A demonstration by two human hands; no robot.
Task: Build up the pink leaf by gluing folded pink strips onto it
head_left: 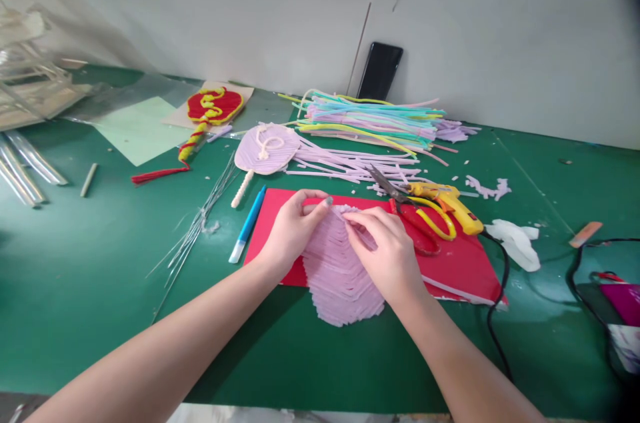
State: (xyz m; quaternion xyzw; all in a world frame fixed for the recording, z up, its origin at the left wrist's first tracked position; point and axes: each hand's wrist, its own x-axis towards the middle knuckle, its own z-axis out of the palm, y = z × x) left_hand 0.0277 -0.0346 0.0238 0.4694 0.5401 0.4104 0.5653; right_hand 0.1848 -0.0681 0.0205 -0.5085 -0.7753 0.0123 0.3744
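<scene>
Bare forearms; grey-polished nail on the thumb of the left grip (290, 233).

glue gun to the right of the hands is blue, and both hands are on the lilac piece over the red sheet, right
Not quite. The head view shows the glue gun is yellow, not blue. The rest holds: it lies to the right of the hands, and both the left hand and the right hand are on the lilac piece over the red sheet.

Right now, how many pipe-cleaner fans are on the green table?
3: a red-and-yellow fan at back left, a pale pink fan with handle mid-table, and a pale pink fan panel under the left hand and right hand on the red sheet. None looks hidden.
</scene>
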